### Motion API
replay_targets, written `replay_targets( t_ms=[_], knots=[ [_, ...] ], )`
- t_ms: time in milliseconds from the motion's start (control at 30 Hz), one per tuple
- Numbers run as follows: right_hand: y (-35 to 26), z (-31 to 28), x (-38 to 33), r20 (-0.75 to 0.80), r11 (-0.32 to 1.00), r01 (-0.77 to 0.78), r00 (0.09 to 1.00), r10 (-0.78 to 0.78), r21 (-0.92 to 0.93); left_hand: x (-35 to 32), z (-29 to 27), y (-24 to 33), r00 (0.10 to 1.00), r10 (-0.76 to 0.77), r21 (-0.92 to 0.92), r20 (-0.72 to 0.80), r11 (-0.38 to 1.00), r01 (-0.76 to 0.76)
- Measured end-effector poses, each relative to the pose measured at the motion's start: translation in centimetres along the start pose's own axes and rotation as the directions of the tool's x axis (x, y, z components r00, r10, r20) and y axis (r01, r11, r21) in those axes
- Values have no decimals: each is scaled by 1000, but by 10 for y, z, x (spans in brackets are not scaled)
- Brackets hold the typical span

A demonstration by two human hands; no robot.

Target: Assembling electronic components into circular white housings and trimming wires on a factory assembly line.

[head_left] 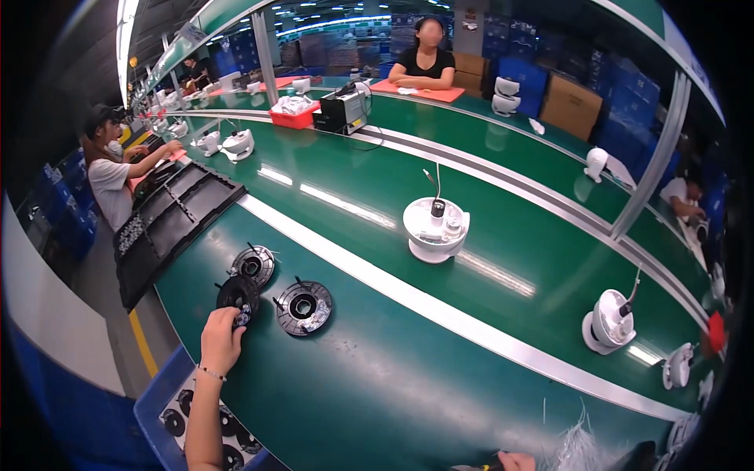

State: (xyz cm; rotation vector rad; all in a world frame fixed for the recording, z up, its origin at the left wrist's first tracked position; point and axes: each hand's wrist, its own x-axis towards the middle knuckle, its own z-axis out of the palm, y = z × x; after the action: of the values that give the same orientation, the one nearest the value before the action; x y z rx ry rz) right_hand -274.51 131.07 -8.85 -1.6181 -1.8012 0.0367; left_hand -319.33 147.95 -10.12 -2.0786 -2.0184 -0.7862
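Note:
My left hand [221, 341] grips the edge of a black round plastic part [238, 294], tilted up at the left of the green bench. Two similar round parts lie beside it: one just behind [253, 265], and one to the right [304, 308] with small clear or silvery pieces on it. My right hand [516, 461] is at the lower edge, mostly cut off, closed round a tool with a black and yellow handle [491, 465]. Near that hand lies a bundle of thin white strands [580, 449].
A blue crate [149, 412] holds black round parts at lower left. A black tray [184, 208] stands at the bench's left end. White rounded housings [437, 245] with upright wires sit along the green belt [353, 184]. Other people [424, 63] sit across and at left.

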Motion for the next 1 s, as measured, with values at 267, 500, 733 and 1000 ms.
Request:
replay_targets(
  t_ms=[267, 500, 733, 1000],
  knots=[
    [-28, -71, 91, 38, 868, 287, 954, -297, -406, 4, 4, 3, 999, 34, -15, -1, 999, -34],
    [-30, -48, 260, 142, 579, 587, 761, -633, -565, 29, 3, 52, 943, 246, -274, -225, 913, -303],
    [1, 35, 402, 263, 409, 682, 657, -706, -606, 26, 59, 93, 601, 759, -632, -249, 343, -695],
    [34, 100, 452, 570, 260, 737, 656, -495, -623, 30, 77, 81, 679, 717, -713, -156, 395, -580]
  ],
)
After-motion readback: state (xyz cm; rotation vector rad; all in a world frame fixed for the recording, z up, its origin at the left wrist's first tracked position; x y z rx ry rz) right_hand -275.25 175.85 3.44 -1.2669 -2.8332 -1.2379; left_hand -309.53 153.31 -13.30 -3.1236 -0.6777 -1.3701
